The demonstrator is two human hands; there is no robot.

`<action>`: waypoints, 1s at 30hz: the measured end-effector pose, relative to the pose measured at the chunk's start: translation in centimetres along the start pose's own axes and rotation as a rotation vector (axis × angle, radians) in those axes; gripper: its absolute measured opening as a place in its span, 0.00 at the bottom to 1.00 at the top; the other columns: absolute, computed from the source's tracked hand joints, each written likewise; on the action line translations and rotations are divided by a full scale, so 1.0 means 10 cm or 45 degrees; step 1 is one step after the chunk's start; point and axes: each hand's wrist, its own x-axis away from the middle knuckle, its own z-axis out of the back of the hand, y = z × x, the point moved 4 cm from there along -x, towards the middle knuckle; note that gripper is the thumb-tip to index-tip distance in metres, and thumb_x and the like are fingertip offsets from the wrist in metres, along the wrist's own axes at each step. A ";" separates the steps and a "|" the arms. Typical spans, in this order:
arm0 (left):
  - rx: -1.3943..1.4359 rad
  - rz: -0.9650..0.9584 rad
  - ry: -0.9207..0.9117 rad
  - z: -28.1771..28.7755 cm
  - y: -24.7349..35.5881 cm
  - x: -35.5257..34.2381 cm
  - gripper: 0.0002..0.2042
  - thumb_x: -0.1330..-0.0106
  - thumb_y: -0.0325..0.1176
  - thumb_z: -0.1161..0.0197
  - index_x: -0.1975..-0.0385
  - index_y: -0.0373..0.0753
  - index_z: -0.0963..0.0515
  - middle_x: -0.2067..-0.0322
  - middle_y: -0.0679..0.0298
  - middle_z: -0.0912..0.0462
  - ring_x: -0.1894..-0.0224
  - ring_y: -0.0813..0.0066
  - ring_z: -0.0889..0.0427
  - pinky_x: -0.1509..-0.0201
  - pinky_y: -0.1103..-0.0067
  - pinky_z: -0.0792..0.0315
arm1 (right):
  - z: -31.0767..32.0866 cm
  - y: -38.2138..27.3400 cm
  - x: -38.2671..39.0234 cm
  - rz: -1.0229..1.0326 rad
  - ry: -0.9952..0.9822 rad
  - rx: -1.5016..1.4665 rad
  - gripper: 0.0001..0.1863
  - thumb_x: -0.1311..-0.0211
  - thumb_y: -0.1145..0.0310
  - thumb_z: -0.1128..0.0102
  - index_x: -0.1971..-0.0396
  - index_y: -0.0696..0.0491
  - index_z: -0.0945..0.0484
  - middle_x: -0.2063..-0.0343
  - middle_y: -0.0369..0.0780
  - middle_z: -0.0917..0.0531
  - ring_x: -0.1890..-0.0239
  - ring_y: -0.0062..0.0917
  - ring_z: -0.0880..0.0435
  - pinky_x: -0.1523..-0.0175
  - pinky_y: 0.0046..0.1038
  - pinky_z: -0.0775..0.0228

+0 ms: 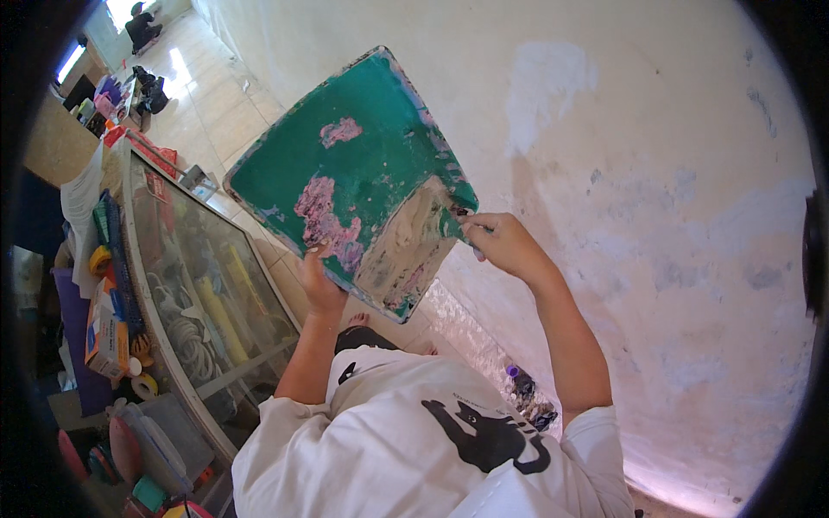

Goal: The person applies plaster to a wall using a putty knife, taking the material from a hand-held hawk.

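Observation:
My left hand (pixel 321 281) grips the lower left edge of a green tray (pixel 302 164), its thumb over the rim. The tray is tilted, with a raised, smeared rim. Pinkish putty (pixel 324 220) lies in lumps on it, with a smaller dab further up. My right hand (pixel 505 246) is closed round the handle of a plastering trowel (pixel 404 237) at the tray's right side. The trowel's wide, putty-smeared blade lies over the tray's lower right part.
A patchy plastered wall (pixel 656 190) rises on the right. To the left stands a glass-fronted cabinet (pixel 207 285) with boxes and tape rolls beside it. Tiled floor (pixel 207 104) runs to the far left, where a person (pixel 141 30) squats. Debris (pixel 527 388) lies along the wall's foot.

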 end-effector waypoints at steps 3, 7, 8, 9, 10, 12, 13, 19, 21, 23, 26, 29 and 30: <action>-0.215 -0.064 0.037 0.08 -0.04 -0.04 0.17 0.35 0.39 0.45 0.50 0.37 0.25 0.52 0.59 0.21 0.47 0.60 0.20 0.43 0.64 0.26 | -0.02 -0.05 0.20 0.148 0.027 0.077 0.21 0.35 0.57 0.43 0.50 0.57 0.17 0.71 0.51 0.14 0.71 0.32 0.15 0.59 0.32 0.25; -0.085 0.023 0.006 -0.18 0.10 -0.01 0.18 0.35 0.38 0.45 0.49 0.36 0.26 0.50 0.58 0.21 0.47 0.61 0.20 0.43 0.65 0.26 | 0.05 0.03 0.34 0.138 0.048 0.016 0.21 0.34 0.59 0.43 0.49 0.57 0.17 0.71 0.50 0.13 0.71 0.31 0.15 0.58 0.31 0.25; 0.024 0.064 -0.008 -0.27 0.14 0.01 0.18 0.34 0.38 0.45 0.48 0.35 0.26 0.50 0.57 0.21 0.46 0.61 0.20 0.43 0.66 0.25 | 0.09 0.08 0.35 0.084 0.046 -0.016 0.21 0.34 0.59 0.44 0.49 0.58 0.17 0.72 0.49 0.14 0.71 0.30 0.15 0.59 0.31 0.25; 0.133 0.110 -0.028 -0.32 0.15 0.02 0.18 0.33 0.38 0.46 0.48 0.34 0.26 0.49 0.56 0.22 0.46 0.62 0.21 0.43 0.67 0.25 | 0.14 0.09 0.35 0.067 0.065 -0.019 0.21 0.34 0.59 0.44 0.50 0.58 0.17 0.73 0.48 0.14 0.72 0.30 0.15 0.59 0.31 0.25; 0.148 0.106 -0.015 -0.32 0.16 0.03 0.19 0.34 0.38 0.46 0.47 0.34 0.27 0.49 0.57 0.22 0.46 0.61 0.20 0.43 0.67 0.25 | 0.19 0.09 0.33 0.049 0.085 -0.022 0.21 0.34 0.59 0.44 0.50 0.59 0.17 0.75 0.47 0.15 0.73 0.29 0.16 0.60 0.31 0.25; 0.179 0.103 0.002 -0.33 0.17 0.03 0.19 0.34 0.37 0.47 0.46 0.34 0.27 0.49 0.57 0.22 0.47 0.60 0.20 0.43 0.66 0.25 | 0.24 0.10 0.25 0.021 0.077 -0.031 0.21 0.34 0.60 0.45 0.51 0.60 0.17 0.77 0.43 0.16 0.75 0.25 0.18 0.63 0.29 0.27; 0.172 0.109 -0.004 -0.39 0.19 0.04 0.19 0.34 0.37 0.47 0.46 0.34 0.27 0.50 0.57 0.21 0.47 0.60 0.20 0.43 0.66 0.25 | 0.24 0.16 0.17 0.010 0.051 -0.039 0.20 0.33 0.61 0.45 0.51 0.60 0.17 0.77 0.40 0.18 0.76 0.22 0.21 0.66 0.27 0.28; 0.096 0.128 -0.096 -0.14 0.14 0.05 0.19 0.35 0.37 0.46 0.47 0.34 0.27 0.51 0.56 0.21 0.47 0.59 0.20 0.44 0.66 0.25 | 0.03 0.12 0.07 -0.084 0.014 0.004 0.20 0.32 0.62 0.47 0.50 0.61 0.17 0.81 0.37 0.21 0.79 0.19 0.24 0.69 0.25 0.31; 0.075 0.118 -0.141 0.03 0.08 0.00 0.17 0.35 0.36 0.43 0.49 0.33 0.26 0.52 0.55 0.21 0.48 0.59 0.20 0.44 0.66 0.25 | -0.04 -0.02 0.10 -0.101 -0.007 0.022 0.20 0.32 0.62 0.47 0.49 0.60 0.17 0.81 0.36 0.22 0.79 0.18 0.25 0.71 0.25 0.33; -0.232 -0.072 -0.084 0.26 -0.03 -0.04 0.17 0.36 0.38 0.45 0.51 0.35 0.26 0.51 0.55 0.21 0.47 0.57 0.20 0.42 0.63 0.26 | -0.05 -0.08 0.12 -0.095 -0.040 0.026 0.21 0.32 0.61 0.47 0.49 0.59 0.17 0.82 0.35 0.22 0.80 0.17 0.28 0.73 0.24 0.35; -0.135 -0.098 -0.030 0.24 -0.05 -0.01 0.15 0.37 0.34 0.38 0.54 0.32 0.26 0.54 0.54 0.21 0.48 0.55 0.20 0.43 0.64 0.26 | -0.01 -0.02 0.21 -0.089 -0.058 -0.234 0.19 0.31 0.62 0.46 0.47 0.56 0.18 0.83 0.32 0.24 0.82 0.13 0.32 0.77 0.20 0.40; 0.014 -0.043 -0.038 -0.02 0.03 0.03 0.16 0.37 0.33 0.36 0.54 0.32 0.27 0.55 0.54 0.21 0.48 0.55 0.20 0.43 0.65 0.26 | 0.07 0.09 0.30 0.011 -0.028 -0.304 0.18 0.30 0.63 0.45 0.47 0.54 0.18 0.83 0.30 0.26 0.84 0.11 0.37 0.79 0.18 0.46; 0.059 -0.012 -0.037 -0.13 0.08 0.05 0.17 0.37 0.35 0.38 0.53 0.32 0.27 0.54 0.54 0.21 0.48 0.55 0.20 0.43 0.65 0.26 | 0.10 0.16 0.33 -0.027 -0.032 -0.346 0.17 0.30 0.64 0.45 0.46 0.53 0.18 0.83 0.30 0.26 0.84 0.11 0.37 0.79 0.17 0.47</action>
